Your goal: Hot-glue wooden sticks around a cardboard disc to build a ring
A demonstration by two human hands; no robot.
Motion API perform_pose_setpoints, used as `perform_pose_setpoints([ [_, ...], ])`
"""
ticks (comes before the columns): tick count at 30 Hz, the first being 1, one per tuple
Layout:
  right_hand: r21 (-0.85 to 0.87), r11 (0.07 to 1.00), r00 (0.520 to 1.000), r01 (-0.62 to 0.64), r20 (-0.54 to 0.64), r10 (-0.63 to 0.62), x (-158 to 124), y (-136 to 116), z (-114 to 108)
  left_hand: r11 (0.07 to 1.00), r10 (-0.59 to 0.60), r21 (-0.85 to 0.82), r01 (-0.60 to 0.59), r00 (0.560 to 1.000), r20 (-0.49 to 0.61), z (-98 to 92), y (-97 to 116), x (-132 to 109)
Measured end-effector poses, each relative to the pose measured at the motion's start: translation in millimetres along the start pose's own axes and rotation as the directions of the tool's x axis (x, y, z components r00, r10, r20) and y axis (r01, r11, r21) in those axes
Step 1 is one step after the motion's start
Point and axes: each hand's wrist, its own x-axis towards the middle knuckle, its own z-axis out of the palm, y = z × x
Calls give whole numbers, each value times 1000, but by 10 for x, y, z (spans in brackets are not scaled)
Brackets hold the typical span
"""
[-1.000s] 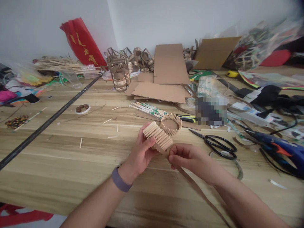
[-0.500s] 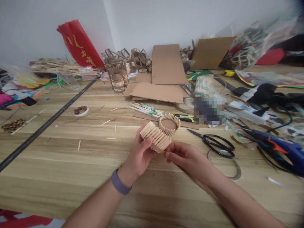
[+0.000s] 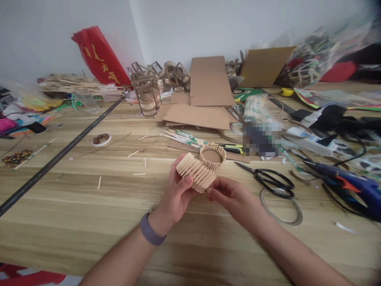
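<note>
A small ring of pale wooden sticks [image 3: 196, 171], with a brown strip along its lower edge, is tilted in my left hand [image 3: 178, 190], whose thumb presses on its side. The fingers of my right hand [image 3: 224, 191] are pinched at the lower right end of the strip; what lies between the fingertips is too small to tell. Just behind, a second round stick piece [image 3: 212, 156] with a brown base stands on the wooden table [image 3: 119, 226].
Black scissors [image 3: 272, 178] and a coil of brown strip [image 3: 284, 214] lie right of my right hand, with a blue glue gun [image 3: 351, 182] beyond. Cardboard [image 3: 196, 115], packs of sticks [image 3: 184, 137] and finished stick lanterns [image 3: 147, 101] are behind.
My right hand has shifted slightly against the ring's lower edge. The long loose strip that trailed below my right hand no longer shows there.
</note>
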Motion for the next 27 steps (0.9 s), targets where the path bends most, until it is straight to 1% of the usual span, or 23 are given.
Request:
perform_pose_setpoints([
  [4, -7, 1000, 999, 4, -36, -4, -6, -5, 21, 1000, 2, 13, -2, 1000, -8, 14, -4, -2],
  [8, -25, 1000, 997, -10, -74, 8, -11, 6, 28, 1000, 24, -9, -24, 1000, -2, 14, -28, 10],
  [11, -18, 1000, 997, -26, -72, 25, 0, 35, 23, 999, 49, -11, -49, 999, 8, 5, -47, 22],
  [14, -7, 1000, 999, -25, -44, 25, 17, 63, 10, 998, 63, -22, -63, 998, 25, -9, -58, 25],
  [18, -25, 1000, 1000, 1, -3, -2, 23, 56, -10, 1000, 18, -23, -17, 1000, 17, -20, -55, 31],
  [23, -146, 989, 1000, 8, 2, -8, -6, -8, -17, 997, -80, 9, 80, 997, 14, 4, -31, 48],
  [25, -177, 984, 1000, 18, -16, -21, -20, -25, -11, 997, -78, -16, 78, 997, -12, 9, -24, 53],
  [27, -193, 981, 999, 24, -42, -33, -29, -31, -4, 998, -48, -44, 46, 997, -59, 6, -21, 58],
])
